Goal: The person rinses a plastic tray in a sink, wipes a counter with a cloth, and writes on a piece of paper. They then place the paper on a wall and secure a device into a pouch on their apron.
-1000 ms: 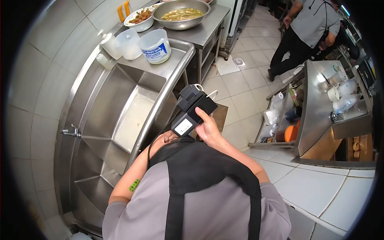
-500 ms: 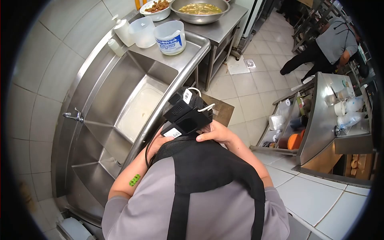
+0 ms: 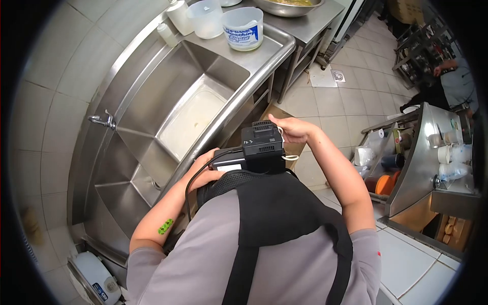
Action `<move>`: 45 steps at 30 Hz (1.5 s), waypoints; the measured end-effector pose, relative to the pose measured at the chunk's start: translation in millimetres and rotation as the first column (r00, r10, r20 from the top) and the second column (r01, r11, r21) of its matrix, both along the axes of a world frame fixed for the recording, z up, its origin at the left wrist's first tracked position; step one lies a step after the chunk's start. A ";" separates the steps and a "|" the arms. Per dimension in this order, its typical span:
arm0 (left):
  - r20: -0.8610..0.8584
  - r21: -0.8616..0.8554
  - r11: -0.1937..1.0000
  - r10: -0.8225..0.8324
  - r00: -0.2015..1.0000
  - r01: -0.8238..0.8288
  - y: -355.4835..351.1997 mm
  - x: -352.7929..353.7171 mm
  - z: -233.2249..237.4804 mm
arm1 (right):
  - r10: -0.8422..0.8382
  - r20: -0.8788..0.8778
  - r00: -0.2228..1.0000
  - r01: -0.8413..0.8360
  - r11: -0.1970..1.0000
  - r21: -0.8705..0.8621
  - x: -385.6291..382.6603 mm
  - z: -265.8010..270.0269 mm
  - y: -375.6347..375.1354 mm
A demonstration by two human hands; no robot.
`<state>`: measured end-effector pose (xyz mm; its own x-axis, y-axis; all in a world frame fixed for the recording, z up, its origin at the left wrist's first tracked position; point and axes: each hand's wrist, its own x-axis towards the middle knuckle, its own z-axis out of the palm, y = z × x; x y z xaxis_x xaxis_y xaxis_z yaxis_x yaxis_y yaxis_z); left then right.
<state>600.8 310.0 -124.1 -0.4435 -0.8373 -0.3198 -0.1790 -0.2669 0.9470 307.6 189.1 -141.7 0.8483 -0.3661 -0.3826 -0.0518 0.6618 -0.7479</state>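
Note:
In front of my chest is a black boxy electronic device (image 3: 263, 141) with vents, a white cord loop and a black cable. It sits at the top of the black bib (image 3: 284, 213) I wear. My left hand (image 3: 204, 172) grips the lower left end of the device, beside a white label; some of its fingertips are hidden. My right hand (image 3: 291, 129) is closed at the upper right side, thumb along the device's edge by the white cord, the other fingers partly behind it.
Left of me is a steel sink (image 3: 203, 104) with a faucet (image 3: 104, 120). A labelled plastic tub (image 3: 243, 31), another tub (image 3: 205, 19) and bottles stand on its ledge. A metal bowl (image 3: 290, 7) of food is beyond. Another person (image 3: 457, 84) is at far right, near a steel counter (image 3: 414, 152).
My right hand has moved up and outward along the device, which now sits more level and turned. My left hand stays at its lower end. The view has shifted, and the other person has moved rightward.

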 end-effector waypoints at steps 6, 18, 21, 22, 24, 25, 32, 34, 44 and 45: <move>0.146 -0.035 0.999 0.044 0.988 -0.039 12.1 0.7 26.7 | 0.434 0.108 0.894 -0.415 0.895 -0.165 24.8 -3.6 -37.7; 0.101 -0.081 0.992 0.104 0.990 -0.096 34.9 13.8 2.2 | 0.348 -0.238 0.907 -0.370 0.390 -0.843 59.3 52.2 4.3; -0.602 0.336 0.942 0.214 0.769 0.001 25.4 18.2 -17.0 | 0.304 -0.209 0.929 -0.324 0.401 -0.857 63.1 49.3 9.9; -0.647 0.372 0.925 0.201 0.736 0.074 17.1 21.4 -23.4 | 0.297 -0.212 0.931 -0.315 0.361 -0.878 65.4 50.9 11.7; -0.651 0.456 0.875 0.203 0.731 0.164 1.6 18.5 -39.1 | 0.294 -0.218 0.931 -0.310 0.316 -0.897 70.4 53.1 15.3; -0.575 0.493 0.864 0.231 0.785 0.107 -10.2 13.6 -48.0 | 0.298 -0.201 0.933 -0.293 0.306 -0.906 73.6 53.8 17.0; -0.051 0.190 0.904 -0.381 0.923 0.384 -56.7 -3.2 -60.4 | 0.269 -0.256 0.928 -0.311 0.186 -0.932 96.3 39.0 26.7; 0.042 0.083 0.906 -0.419 0.907 0.414 -62.3 -0.3 -70.5 | 0.285 -0.241 0.928 -0.306 0.210 -0.929 96.1 38.5 26.2; 0.460 -0.126 0.896 -0.327 0.825 0.425 -101.8 -32.0 -67.8 | 0.233 -0.116 0.966 -0.160 0.181 -0.970 99.0 36.6 39.2; 0.405 -0.227 0.875 -0.316 0.858 0.429 -102.6 -35.9 -63.2 | 0.230 -0.128 0.965 -0.172 0.183 -0.968 98.1 38.8 39.9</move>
